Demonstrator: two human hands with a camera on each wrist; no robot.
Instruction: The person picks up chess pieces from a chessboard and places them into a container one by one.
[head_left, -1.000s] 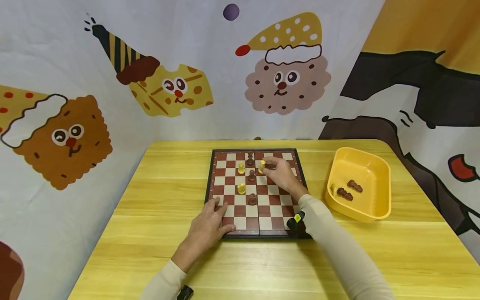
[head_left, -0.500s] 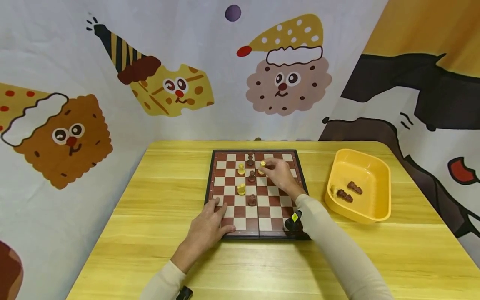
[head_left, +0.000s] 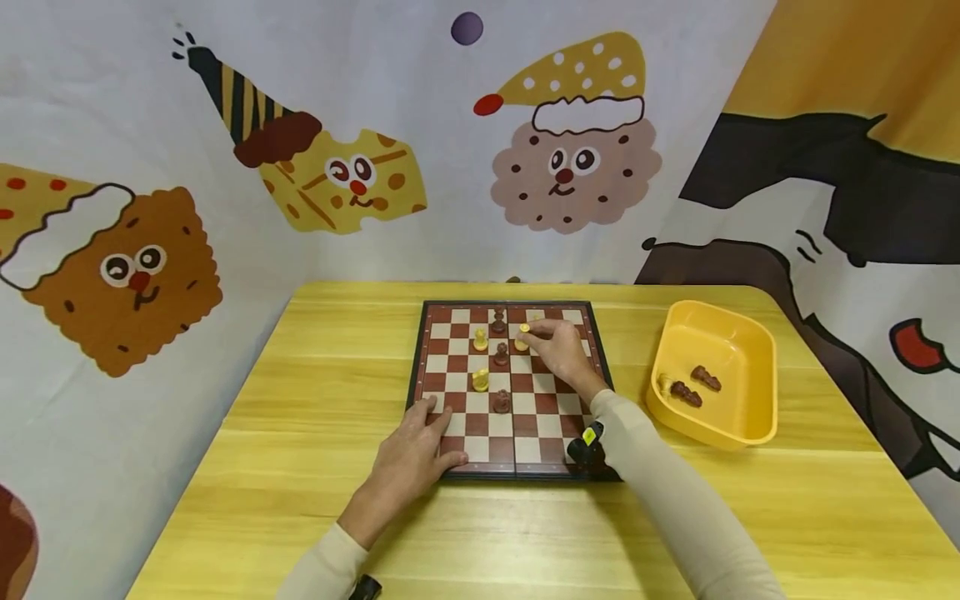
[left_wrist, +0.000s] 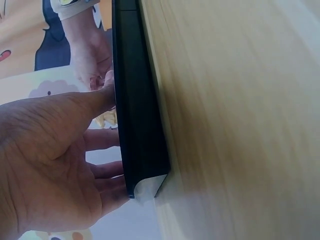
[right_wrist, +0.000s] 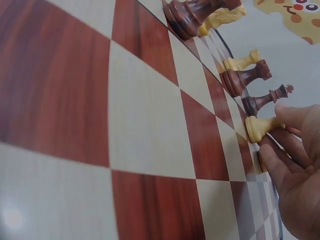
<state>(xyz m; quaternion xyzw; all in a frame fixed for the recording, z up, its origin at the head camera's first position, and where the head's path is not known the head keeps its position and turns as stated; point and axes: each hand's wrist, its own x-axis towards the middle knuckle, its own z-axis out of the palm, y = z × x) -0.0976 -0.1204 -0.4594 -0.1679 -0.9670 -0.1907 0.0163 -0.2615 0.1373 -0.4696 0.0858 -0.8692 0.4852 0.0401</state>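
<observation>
Thumb and fingers of my right hand [head_left: 562, 354] pinch a yellow chess piece [right_wrist: 256, 129] by its upper part, its base right at the board's surface. Fingers spread, my left hand [head_left: 411, 448] rests on the near left corner of the red-and-white chessboard [head_left: 536, 450]. In the left wrist view its thumb lies along the black board edge [left_wrist: 137, 100]. Left of the right hand stand a dark king [right_wrist: 257, 102], a brown rook [right_wrist: 242, 80] and a yellow piece [head_left: 481, 340]. Nearer are a yellow knight [head_left: 481, 381] and a brown piece [head_left: 502, 402].
A yellow plastic tub [head_left: 738, 429] stands right of the board, with brown chess pieces [head_left: 686, 394] and a yellow one lying inside. Another yellow piece [right_wrist: 262, 161] is partly hidden behind the right hand's fingers. Wooden tabletop [head_left: 300, 358] surrounds the board, and a printed cloth [head_left: 450, 250] hangs behind.
The head view has shifted slightly. My right hand still pinches the yellow chess piece at nearly the same spot, and the left hand stays on the board's corner.
</observation>
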